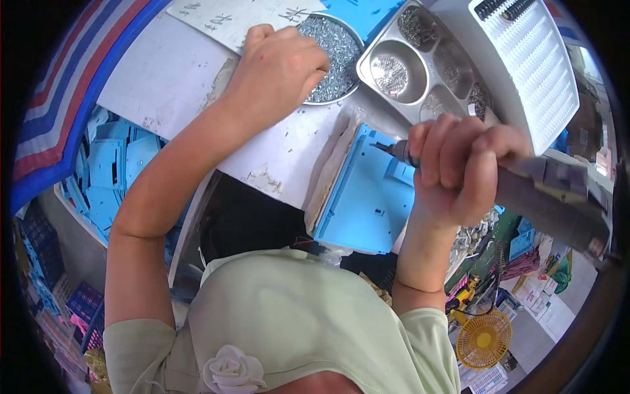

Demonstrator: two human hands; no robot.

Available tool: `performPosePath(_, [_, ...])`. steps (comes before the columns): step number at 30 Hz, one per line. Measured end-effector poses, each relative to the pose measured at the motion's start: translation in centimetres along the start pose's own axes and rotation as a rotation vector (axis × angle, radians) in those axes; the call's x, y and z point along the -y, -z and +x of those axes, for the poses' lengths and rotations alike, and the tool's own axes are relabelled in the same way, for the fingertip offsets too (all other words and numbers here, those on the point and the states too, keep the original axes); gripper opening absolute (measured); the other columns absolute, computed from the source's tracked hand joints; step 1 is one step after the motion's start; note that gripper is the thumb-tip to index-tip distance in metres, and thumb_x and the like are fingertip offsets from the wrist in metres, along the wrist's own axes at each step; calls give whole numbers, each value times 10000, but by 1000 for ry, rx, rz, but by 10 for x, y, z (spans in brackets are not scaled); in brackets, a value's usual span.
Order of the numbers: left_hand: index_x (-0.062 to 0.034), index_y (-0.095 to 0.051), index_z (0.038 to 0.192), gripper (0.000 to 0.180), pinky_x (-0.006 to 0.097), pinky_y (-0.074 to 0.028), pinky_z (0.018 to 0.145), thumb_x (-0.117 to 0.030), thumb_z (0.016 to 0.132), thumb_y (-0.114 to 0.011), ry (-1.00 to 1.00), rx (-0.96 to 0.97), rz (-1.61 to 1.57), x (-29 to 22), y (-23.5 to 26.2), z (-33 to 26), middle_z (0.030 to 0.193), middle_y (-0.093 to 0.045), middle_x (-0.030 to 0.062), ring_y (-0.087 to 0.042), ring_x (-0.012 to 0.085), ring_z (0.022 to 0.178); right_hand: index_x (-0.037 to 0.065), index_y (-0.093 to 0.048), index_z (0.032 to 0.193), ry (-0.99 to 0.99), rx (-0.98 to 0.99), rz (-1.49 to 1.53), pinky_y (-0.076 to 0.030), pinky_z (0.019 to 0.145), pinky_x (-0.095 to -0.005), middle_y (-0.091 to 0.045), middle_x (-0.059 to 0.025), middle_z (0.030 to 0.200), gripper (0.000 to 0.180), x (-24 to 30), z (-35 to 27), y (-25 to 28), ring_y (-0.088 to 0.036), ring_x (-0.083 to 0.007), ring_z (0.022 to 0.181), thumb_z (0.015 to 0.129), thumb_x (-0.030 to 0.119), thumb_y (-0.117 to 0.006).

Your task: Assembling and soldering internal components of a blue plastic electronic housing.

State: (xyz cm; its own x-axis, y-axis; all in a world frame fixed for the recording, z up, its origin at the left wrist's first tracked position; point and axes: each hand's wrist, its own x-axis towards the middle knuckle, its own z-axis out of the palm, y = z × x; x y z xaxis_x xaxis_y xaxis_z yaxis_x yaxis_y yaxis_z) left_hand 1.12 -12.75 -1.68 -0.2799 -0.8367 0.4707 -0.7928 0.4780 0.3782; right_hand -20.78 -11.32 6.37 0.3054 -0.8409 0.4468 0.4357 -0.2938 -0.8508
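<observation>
My left hand is at the near left side of a round dish filled with small silvery metal pins. Its fingers are curled and closed; the fingertips are hidden, so what they hold cannot be made out. Wrapped around a dark electric screwdriver, my right hand holds it nearly level, its bit pointing left. The bit hovers over the upper part of a blue plastic panel, which has a raised rim and small holes. A pale, worn pad shows beneath the panel's left edge.
A steel compartment tray of small screws stands beyond the panel, beside a white ribbed plastic bin. Blue panels fill a container at left. A yellow fan is at lower right. A marked white board lies far left.
</observation>
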Motion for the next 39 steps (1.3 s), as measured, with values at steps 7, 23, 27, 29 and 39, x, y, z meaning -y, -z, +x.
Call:
performPosePath(7, [-114,-684,862,111,399,-369,866,-109,792,-771,15,45,-323,-52,25,-32,859,-664,15,-604,222,850,66,-442,1003,-23,34,-252,-478,555,-350,-504,-56,654,178,-11,-22,-6,-482,-141,545,946,53,-610])
performPosePath(23, [-128,-677,796,184,412,-351,883,-147,706,-836,9,-34,-356,-82,20,-43,796,-633,-16,-588,190,834,50,-433,1080,-42,15,34,-496,585,-356,-527,-61,696,380,26,-18,-29,-507,-156,582,939,226,-738])
performPosePath(27, [-116,-679,862,181,405,-366,870,-156,733,-801,-71,-3,-426,-75,25,-37,815,-639,24,-598,225,848,60,-433,1079,-25,18,64,-499,587,-362,-527,-59,697,379,28,-23,-25,-507,-158,581,937,225,-744])
performPosePath(29, [-113,-680,884,189,421,-374,883,-198,759,-793,-107,-3,-588,-44,21,-20,813,-635,44,-608,237,883,69,-433,1082,-39,-19,53,-501,589,-369,-528,-55,699,384,32,-25,-26,-507,-160,581,934,229,-750])
performPosePath(39, [-97,-744,972,175,496,-382,934,-229,875,-684,141,229,17,-1,1,9,911,-649,89,-564,256,1038,59,-493,1036,-169,-1,92,-463,556,-370,-536,-57,666,319,46,-63,-42,-496,-175,555,913,181,-761])
